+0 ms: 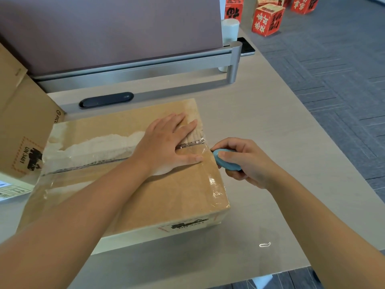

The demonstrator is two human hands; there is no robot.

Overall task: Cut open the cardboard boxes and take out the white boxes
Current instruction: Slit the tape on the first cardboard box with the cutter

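A taped cardboard box [158, 197] lies on the desk in front of me, its top seam covered with clear tape. My left hand [166, 142] presses flat on the top, fingers straight and spread across the seam near the right end. My right hand [243, 161] grips a small blue oval cutter [226, 161] at the box's right edge, level with the taped seam. The blade itself is too small to see. No white box shows.
A second cardboard box [25, 130] stands at the left with a flap raised. A purple divider panel on a metal rail [133, 65] borders the desk's far side. Red printed cartons [267, 19] sit on the floor beyond. The desk edge runs along the right.
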